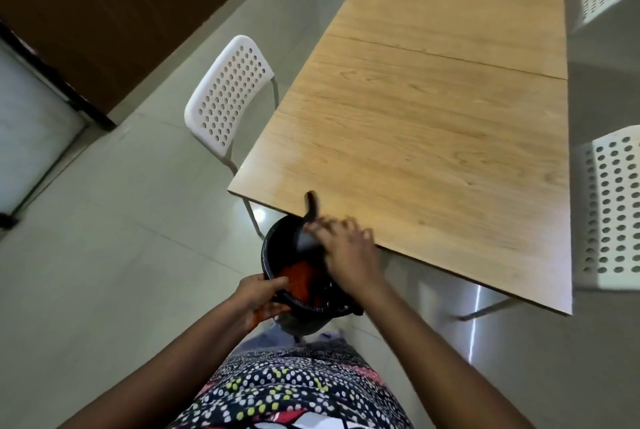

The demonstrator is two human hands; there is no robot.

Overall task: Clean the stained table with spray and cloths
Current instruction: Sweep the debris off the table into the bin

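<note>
Head view, looking down past the person's patterned garment to both hands at the near corner of the table. Left hand grips the near rim of a black bin held just below the table's edge, fingers curled over the rim; red material lies inside. Right hand, motion-blurred, is curled round a dark, scoop-like tool whose long axis runs from the bin's mouth up and away over the table edge; exactly how the fingers lie cannot be told. Wooden table extends ahead and to the right of both hands, the right hand nearer to it and overlapping its edge. No spray bottle or cloth is visible, so wiping appears not yet begun. White perforated chairs flank the table
</note>
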